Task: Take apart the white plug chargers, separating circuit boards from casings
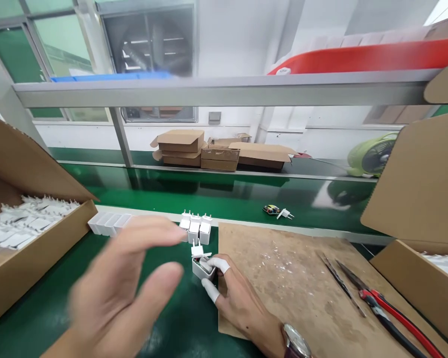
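Observation:
My right hand (243, 303), with white covers on thumb and finger and a watch at the wrist, grips a small white charger case (200, 270) at the table's mat edge. A plug piece with two pins (197, 251) sits at the top of this case, tilted and not flush. Closer to the camera, my left hand (121, 286) is blurred, thumb and fingers apart with nothing between them. Behind the held case stand several white chargers (194, 231) with pins upward. Left of them is a row of white cases (110, 223), partly hidden by my left hand.
Boxes of white parts stand left (59, 243) and right (414, 271). On the brown cardboard mat (283, 288) lie tweezers (341, 281) and red-handled pliers (384, 308). A circuit board (271, 210) and loose plug piece (284, 214) lie beyond. A shelf bar (224, 92) crosses above.

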